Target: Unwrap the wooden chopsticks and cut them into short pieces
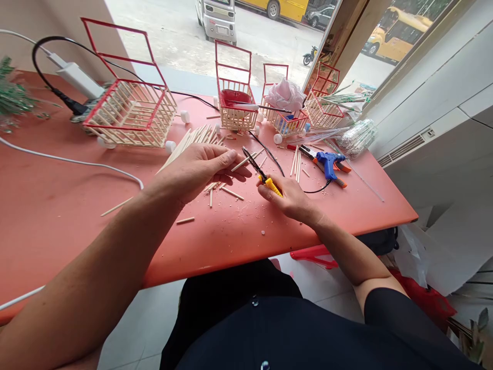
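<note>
My left hand (200, 167) is closed around a bundle of thin wooden sticks (192, 141) that fan out to the upper left; one stick (243, 162) pokes right from its fingertips. My right hand (290, 198) grips yellow-handled cutting pliers (259, 172), whose black jaws point up-left and meet the end of that stick. Both hands hover over the orange table (57, 205), where short cut stick pieces (227, 191) and crumbs lie scattered.
A large stick-and-red-frame cart (129, 110) stands at the back left; three smaller carts (235, 105) stand behind the hands. A blue glue gun (329, 163) and more pliers lie to the right. Cables and a white adapter (77, 78) cross the left side. A foil-wrapped bundle (356, 137) lies far right.
</note>
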A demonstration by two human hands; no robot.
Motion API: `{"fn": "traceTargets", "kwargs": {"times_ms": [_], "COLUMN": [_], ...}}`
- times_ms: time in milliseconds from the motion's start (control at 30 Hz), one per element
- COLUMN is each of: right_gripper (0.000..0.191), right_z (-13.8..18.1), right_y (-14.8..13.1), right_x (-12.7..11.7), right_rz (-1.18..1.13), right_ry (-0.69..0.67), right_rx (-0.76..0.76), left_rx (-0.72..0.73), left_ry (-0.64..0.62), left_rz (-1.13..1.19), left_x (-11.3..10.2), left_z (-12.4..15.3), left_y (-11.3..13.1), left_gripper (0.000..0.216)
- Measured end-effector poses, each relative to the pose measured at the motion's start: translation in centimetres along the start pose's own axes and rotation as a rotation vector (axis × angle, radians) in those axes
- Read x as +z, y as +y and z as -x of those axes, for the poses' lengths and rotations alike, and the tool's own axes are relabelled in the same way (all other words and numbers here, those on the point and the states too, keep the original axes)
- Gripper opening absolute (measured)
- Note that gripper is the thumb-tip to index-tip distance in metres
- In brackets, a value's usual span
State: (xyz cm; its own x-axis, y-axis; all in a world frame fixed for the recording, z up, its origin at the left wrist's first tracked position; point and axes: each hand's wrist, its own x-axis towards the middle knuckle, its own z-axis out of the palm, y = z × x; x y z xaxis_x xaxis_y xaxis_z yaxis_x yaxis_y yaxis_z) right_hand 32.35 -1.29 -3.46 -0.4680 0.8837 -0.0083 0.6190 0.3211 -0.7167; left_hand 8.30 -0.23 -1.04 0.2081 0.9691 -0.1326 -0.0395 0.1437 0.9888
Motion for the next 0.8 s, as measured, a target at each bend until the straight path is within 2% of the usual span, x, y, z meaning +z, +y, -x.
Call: {"fn": "traceTargets", "kwargs": {"times_ms": [200,500,800], "right_gripper": [0.044,0.044,0.047], "right_z": [-0.03,-0.10,-0.18], "right_y": [-0.27,-0.20,-0.02], "right_x": [0.10,-0.14,-0.05], "right_rz": [0.021,0.061,0.052], "right_ry": [0.005,0.001,0.012], "right_rx": [0.010,-0.016,-0.041], "left_rx": [0.120,0.178,0.099], "left_ry": [0.046,0.059,0.050], "left_rz": [-0.091,-0.106,-0.050], "left_x": [0.43,0.70,0.51], "left_z": [0.22,0.48,0.30], "left_y": [-0.08,0.26,0.23], "left_gripper": [0.028,0.025,0.024]}}
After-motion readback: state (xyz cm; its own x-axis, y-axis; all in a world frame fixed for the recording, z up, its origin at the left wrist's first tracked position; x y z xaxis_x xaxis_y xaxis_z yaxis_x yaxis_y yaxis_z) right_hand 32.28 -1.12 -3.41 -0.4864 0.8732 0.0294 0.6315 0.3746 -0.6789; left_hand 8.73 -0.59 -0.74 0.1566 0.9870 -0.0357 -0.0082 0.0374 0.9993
